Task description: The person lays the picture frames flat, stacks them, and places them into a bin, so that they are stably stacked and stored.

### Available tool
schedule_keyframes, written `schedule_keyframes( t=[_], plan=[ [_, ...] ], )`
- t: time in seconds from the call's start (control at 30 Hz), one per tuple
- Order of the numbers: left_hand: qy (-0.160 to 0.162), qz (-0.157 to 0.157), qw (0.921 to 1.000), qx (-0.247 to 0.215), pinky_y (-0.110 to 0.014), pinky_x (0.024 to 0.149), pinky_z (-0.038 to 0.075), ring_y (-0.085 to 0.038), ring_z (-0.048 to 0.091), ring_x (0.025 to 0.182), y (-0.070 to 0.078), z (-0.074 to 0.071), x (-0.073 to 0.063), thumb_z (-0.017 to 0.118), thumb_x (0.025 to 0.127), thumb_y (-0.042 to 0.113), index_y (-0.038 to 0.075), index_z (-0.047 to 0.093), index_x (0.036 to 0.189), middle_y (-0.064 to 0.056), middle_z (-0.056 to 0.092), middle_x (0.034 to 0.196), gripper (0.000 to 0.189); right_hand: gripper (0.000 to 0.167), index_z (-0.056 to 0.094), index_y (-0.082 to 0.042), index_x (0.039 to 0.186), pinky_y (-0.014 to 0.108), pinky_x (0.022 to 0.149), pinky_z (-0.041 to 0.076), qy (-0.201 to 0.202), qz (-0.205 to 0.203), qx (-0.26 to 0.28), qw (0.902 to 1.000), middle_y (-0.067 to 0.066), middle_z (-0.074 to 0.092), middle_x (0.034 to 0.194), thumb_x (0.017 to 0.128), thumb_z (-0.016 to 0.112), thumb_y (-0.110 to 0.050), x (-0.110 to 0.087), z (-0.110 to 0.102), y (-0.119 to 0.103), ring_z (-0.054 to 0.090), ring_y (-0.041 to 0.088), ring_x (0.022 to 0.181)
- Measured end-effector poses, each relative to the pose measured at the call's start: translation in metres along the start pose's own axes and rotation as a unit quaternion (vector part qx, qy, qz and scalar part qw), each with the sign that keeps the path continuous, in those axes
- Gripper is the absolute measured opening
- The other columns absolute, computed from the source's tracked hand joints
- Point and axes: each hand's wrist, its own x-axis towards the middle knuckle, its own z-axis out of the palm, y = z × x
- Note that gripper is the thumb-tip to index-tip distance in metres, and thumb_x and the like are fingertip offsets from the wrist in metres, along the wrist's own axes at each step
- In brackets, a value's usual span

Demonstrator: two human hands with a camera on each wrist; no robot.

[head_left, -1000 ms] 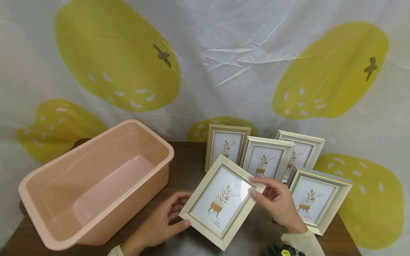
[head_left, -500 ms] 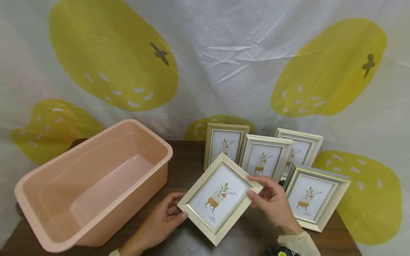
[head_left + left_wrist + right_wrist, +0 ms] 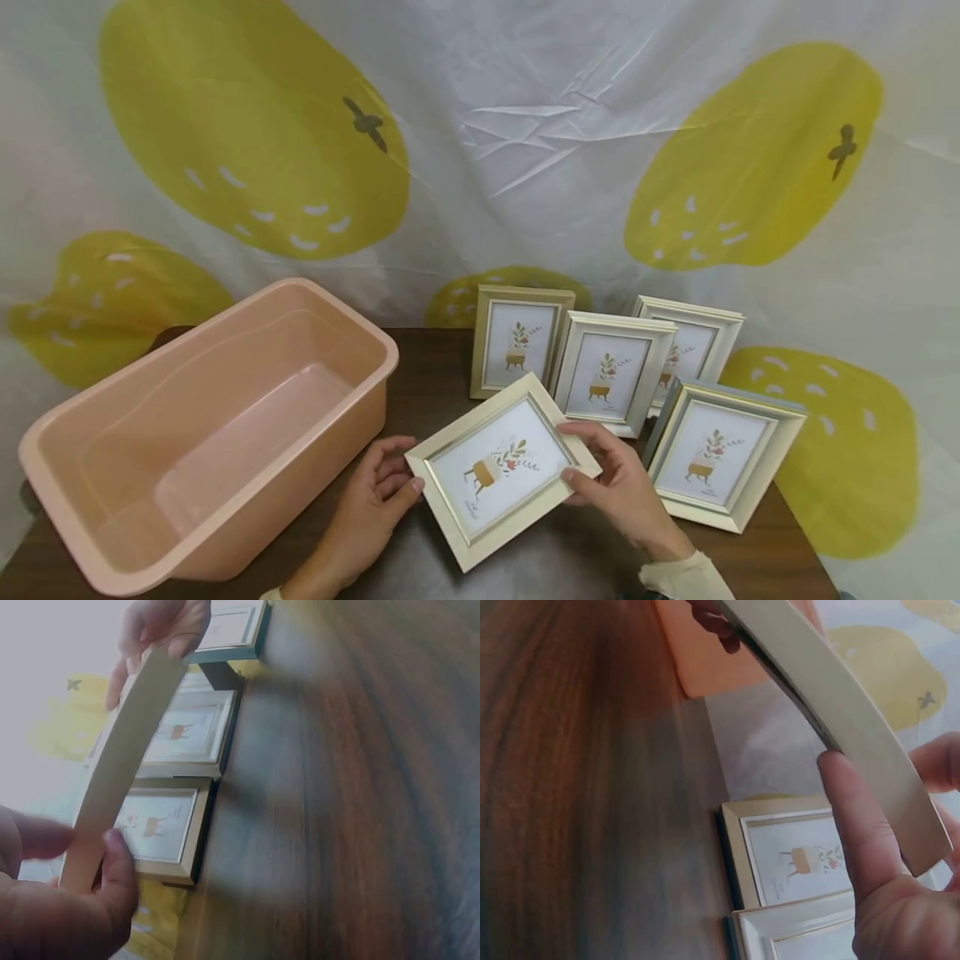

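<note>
A cream picture frame (image 3: 498,471) with a potted-plant print is held tilted above the table, its picture side facing up toward the head camera. My right hand (image 3: 618,487) pinches its right end, thumb on the front border. At the opposite end, my left hand (image 3: 367,504) has the frame's left corner between thumb and fingers. Seen edge-on in the left wrist view, the frame's side (image 3: 124,761) runs between both hands. The right wrist view shows the frame's pale edge (image 3: 855,720) with fingers on both sides. The back of the frame is hidden in the head view.
A pink plastic tub (image 3: 300,467) stands on the dark wooden table (image 3: 427,367) at the left. Behind and right of my hands stand a tan frame (image 3: 480,342), two white frames (image 3: 564,367) (image 3: 731,342), and a cream-and-grey frame (image 3: 772,467). A lemon-print cloth (image 3: 495,208) hangs behind.
The held frame has turned clockwise and lowered slightly, its top corner now farther right relative to its body. Both hands have moved with it, and the tan frame behind shows more fully.
</note>
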Motion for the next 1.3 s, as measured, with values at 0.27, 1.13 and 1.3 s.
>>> schedule_keyframes(
  t=[0.27, 1.13, 1.3],
  plan=[
    [0.028, -0.012, 0.9995, 0.002, -0.035, 0.078, 0.065, -0.017, 0.07, 0.1, -0.005, -0.003, 0.003, 0.065, 0.099, -0.006, 0.008, 0.061, 0.135, -0.021, 0.067, 0.126, 0.038, 0.061, 0.048, 0.002, 0.149, 0.055, 0.066, 0.063, -0.036, 0.032, 0.007, 0.9988, 0.036, 0.052, 0.135, 0.093, 0.07, 0.009, -0.001, 0.007, 0.006, 0.075, 0.022, 0.098],
    [0.042, -0.023, 0.9949, 0.089, -0.017, 0.087, 0.057, -0.028, 0.069, 0.121, -0.007, -0.011, 0.01, 0.076, 0.096, 0.005, 0.014, 0.066, 0.14, -0.015, 0.066, 0.138, 0.046, 0.07, 0.048, -0.013, 0.151, 0.032, 0.068, 0.064, -0.077, 0.052, -0.164, 0.9822, 0.017, 0.069, 0.12, 0.092, 0.084, -0.019, -0.013, 0.007, 0.021, 0.075, 0.011, 0.087],
    [0.033, -0.023, 0.9947, 0.094, -0.019, 0.086, 0.057, -0.03, 0.068, 0.123, -0.006, -0.009, 0.011, 0.077, 0.093, 0.003, 0.013, 0.065, 0.142, -0.014, 0.066, 0.141, 0.051, 0.072, 0.049, -0.014, 0.151, 0.03, 0.056, 0.06, -0.089, 0.048, -0.191, 0.9764, 0.014, 0.066, 0.116, 0.09, 0.086, -0.023, -0.016, 0.005, 0.021, 0.068, 0.006, 0.066]
  ],
)
